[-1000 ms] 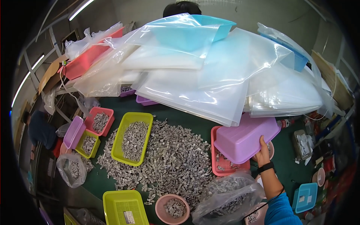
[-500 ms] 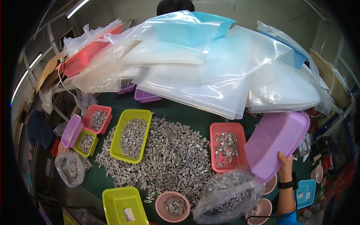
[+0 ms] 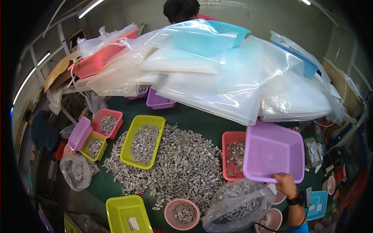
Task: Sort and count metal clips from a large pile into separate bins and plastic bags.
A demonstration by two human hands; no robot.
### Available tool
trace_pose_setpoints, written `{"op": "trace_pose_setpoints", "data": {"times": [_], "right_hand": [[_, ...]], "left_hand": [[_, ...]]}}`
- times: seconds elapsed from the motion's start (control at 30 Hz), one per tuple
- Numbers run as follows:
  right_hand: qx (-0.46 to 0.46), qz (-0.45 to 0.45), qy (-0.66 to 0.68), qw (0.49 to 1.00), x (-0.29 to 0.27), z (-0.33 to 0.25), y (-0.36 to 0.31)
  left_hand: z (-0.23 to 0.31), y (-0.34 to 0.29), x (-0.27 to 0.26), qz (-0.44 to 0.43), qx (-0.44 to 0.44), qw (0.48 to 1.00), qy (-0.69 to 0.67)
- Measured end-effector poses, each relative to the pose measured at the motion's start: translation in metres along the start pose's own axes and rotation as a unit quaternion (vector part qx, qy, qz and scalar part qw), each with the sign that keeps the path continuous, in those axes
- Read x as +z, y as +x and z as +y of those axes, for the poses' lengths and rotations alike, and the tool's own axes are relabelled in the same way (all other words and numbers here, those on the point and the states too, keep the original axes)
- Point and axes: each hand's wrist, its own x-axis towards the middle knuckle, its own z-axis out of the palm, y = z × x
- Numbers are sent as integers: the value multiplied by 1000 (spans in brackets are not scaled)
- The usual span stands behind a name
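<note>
My right hand (image 3: 286, 184), with a dark band on its wrist, is closed on the near rim of a purple plastic basket (image 3: 274, 150). The basket is tilted so its bare inside shows, and it covers the right part of a red basket (image 3: 228, 175) with small metal parts in it. Just left of my hand lies a clear plastic bag (image 3: 248, 209) of the same parts. A large heap of small grey metal parts (image 3: 186, 155) spreads over the green table, with a yellow-green basket (image 3: 161, 128) of parts resting on it. My left hand is out of view.
Stacked clear plastic sheets (image 3: 210, 89) cover the shelf at the back. Near the front edge stand a yellow-green basket (image 3: 120, 206) and pink bowls, one a pink bowl (image 3: 168, 213) holding parts. A blue tray (image 3: 319, 197) sits at right. Co-workers show behind the shelf and at far left.
The purple basket has turned in my right hand: its outer underside showed before, and now its inside does. My hand has moved slightly left and down. The whole view has shifted a little.
</note>
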Motion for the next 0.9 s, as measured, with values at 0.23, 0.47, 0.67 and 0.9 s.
{"op": "trace_pose_setpoints", "data": {"times": [0.23, 0.47, 0.67, 0.9], "right_hand": [[-234, -98, 41, 966, -4, -87, 18], [-394, -207, 156, 882, -40, -203, 22], [-572, -246, 142, 770, -19, -316, 7], [-713, -188, 69, 672, 55, -399, -15]], "left_hand": [[-13, -2, -32, 33, -11, 996, -85], [-13, -22, -70, 26, 47, 988, -148], [-12, -42, -119, 86, 101, 959, -250], [11, -102, -211, 257, 272, 886, -274]]}}
